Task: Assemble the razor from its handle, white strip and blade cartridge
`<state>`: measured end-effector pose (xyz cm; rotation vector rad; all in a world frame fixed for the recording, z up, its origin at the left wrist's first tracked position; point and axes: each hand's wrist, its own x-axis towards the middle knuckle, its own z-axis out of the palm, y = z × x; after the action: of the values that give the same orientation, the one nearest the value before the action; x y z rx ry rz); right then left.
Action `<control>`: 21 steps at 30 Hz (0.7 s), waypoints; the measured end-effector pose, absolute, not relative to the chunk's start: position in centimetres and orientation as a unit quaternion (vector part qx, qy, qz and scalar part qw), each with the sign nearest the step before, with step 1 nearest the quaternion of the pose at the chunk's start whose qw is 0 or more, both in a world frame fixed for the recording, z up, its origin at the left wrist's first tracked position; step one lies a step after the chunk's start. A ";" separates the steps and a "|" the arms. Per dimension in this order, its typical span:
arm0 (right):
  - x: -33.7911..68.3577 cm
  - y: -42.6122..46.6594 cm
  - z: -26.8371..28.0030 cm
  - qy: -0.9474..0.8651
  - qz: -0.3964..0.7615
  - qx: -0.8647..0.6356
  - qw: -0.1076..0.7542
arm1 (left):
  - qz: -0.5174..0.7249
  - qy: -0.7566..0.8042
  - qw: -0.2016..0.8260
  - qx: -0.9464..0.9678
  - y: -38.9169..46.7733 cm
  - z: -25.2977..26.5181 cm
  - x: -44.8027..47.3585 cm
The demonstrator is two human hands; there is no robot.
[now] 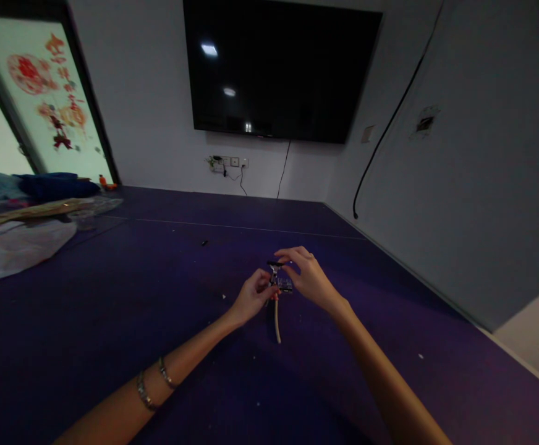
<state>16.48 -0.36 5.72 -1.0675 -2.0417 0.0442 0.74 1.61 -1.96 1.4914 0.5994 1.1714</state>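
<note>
My left hand (251, 295) is closed, its fingertips pinched at the silver neck of a small T-shaped piece (275, 264) with a black bar across its top. The piece looks like a razor head, but it is too small to be sure. My right hand (309, 276) curves around its right side, thumb and fingers closed at the end of the black bar. Just below, a slim beige rod (277, 321) with a reddish upper end points toward me. A small dark, shiny flat item (285, 285) lies between the hands. My fingers hide part of these pieces.
A purple surface (181, 346) spreads under my hands, with a small black bit (204, 243) and white specks on it. Clear plastic bags (23, 247) and a dark blue cloth (59, 185) lie at left. Behind are a wall-mounted television (279, 68) and a hanging black cable (381, 139).
</note>
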 end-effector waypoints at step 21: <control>16.4 -0.6 5.9 -0.804 -0.020 -0.432 0.409 | 0.491 0.245 0.571 0.610 1.1 -1.4 1.0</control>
<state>16.36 -0.64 5.86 -1.0882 -2.0247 -0.0494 0.96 1.10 -1.37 1.4316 0.5736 1.1531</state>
